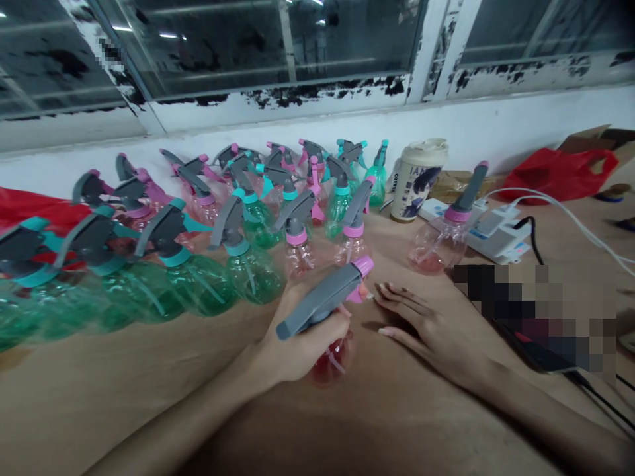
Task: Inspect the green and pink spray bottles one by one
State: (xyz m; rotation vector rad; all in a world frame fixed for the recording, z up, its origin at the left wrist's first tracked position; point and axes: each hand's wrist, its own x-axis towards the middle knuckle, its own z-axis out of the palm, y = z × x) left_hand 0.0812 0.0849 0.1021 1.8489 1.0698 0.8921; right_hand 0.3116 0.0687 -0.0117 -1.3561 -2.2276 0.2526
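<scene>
My left hand (302,340) is wrapped round the neck of a spray bottle (331,363) with a clear red body, a grey trigger head and a pink nozzle pointing away to the right. The fingers cover its collar. Flat on the table, just right of that bottle, lies my right hand (431,324), fingers stretched out and holding nothing. Right behind the held bottle stand two pink-collared spray bottles (353,241). A green spray bottle (253,274) with a turquoise collar is left of them. Another pink-collared spray bottle (436,244) stands apart, beyond my right hand.
Several more green and pink spray bottles (169,284) crowd the table's left and back. A paper coffee cup (419,178), a white power strip (501,238) with cables, and a red plastic bag (555,175) sit along the wall. A phone (540,354) lies at right.
</scene>
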